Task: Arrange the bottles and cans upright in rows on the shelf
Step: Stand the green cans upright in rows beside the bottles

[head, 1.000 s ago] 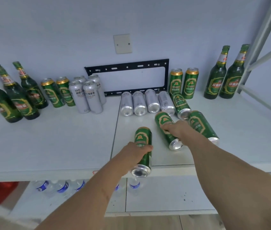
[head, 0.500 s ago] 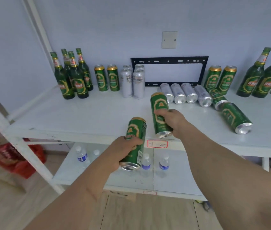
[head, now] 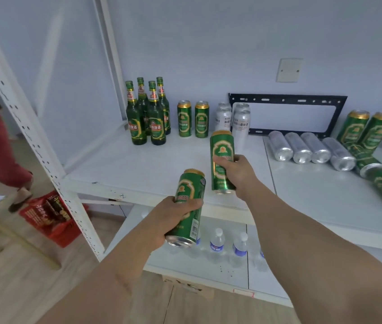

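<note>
From the head camera I see my left hand wrapped tight around a green can, held upright off the front edge of the shelf. My right hand clamps a second green can above the shelf (four silver cans lie sideways further right).

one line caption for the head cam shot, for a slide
Each hand, left and right, holds a green can upright before the shelf.
</note>
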